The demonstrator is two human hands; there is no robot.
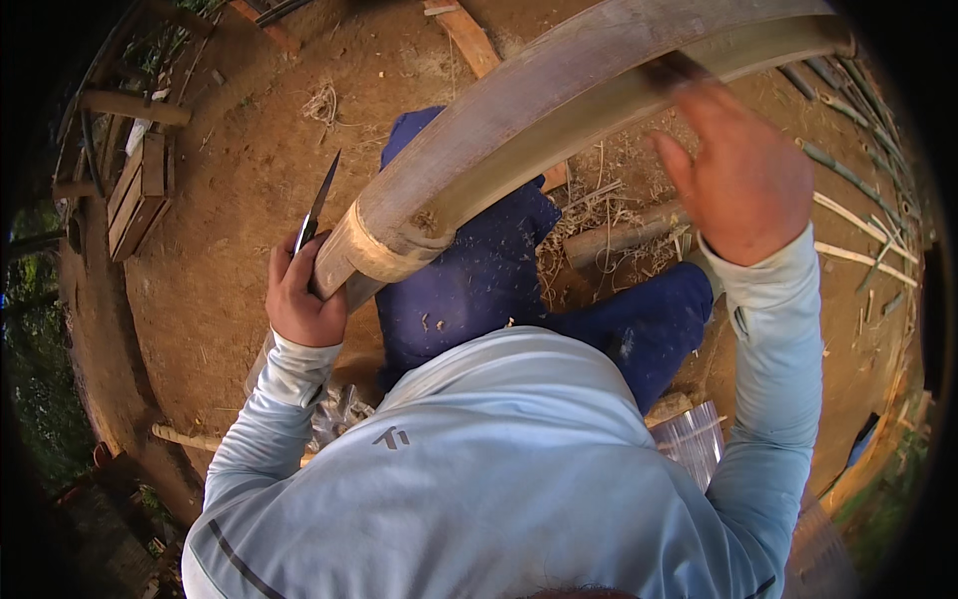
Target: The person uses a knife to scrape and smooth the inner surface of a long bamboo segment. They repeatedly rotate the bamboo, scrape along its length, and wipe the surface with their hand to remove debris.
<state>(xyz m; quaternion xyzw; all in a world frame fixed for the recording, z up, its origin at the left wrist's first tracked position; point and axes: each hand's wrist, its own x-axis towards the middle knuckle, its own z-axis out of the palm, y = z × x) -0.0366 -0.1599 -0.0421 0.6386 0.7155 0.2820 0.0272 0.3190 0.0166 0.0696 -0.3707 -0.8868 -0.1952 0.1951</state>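
Observation:
A thick bamboo pole (454, 145) slants across my lap, from my left hand up to the far right. A long opening (599, 125) is cut along its side, and a pale raised node ring (364, 245) lies near its close end. My left hand (301, 295) is closed around the pole beside that ring. The same hand also holds a knife (317, 200), its dark pointed blade sticking up and away from me. Over the opening's far part, my right hand (743, 170) has its thumb apart and its fingers stretched out. Motion blurs its fingertips beside a dark patch.
Shavings (599, 215) and a cut bamboo piece (624, 235) lie on the dirt floor beyond my legs. Several thin poles and strips (858, 165) lie at the far right. A wooden crate (140, 195) stands at the left. Clear plastic (689, 439) sits by my right side.

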